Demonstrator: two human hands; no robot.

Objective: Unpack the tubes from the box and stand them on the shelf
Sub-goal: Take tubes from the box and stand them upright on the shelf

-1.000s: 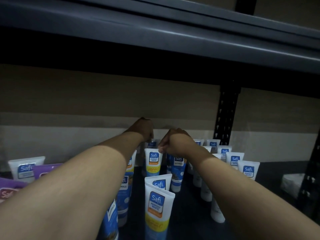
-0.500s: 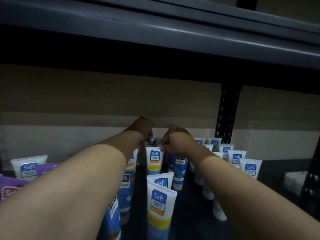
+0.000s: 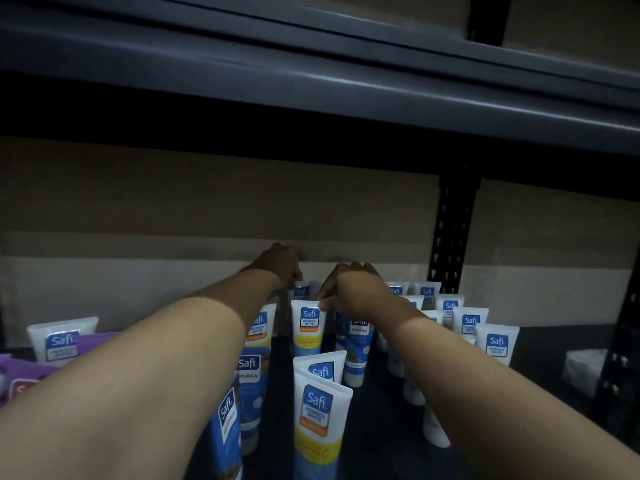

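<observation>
Both arms reach deep into the dark shelf. My left hand curls down over the top of a small white tube at the back. My right hand pinches the top edge of a white and yellow tube that stands on its cap. Several more white, yellow and blue tubes stand in rows in front of and beside it, such as the nearest one. The box is not in view.
A row of white tubes stands at the right, and a white tube with purple packs at the left. A pale box lies far right by a black upright. The upper shelf hangs low overhead.
Both hands stay at the back tubes with barely any movement; the view has shifted slightly.
</observation>
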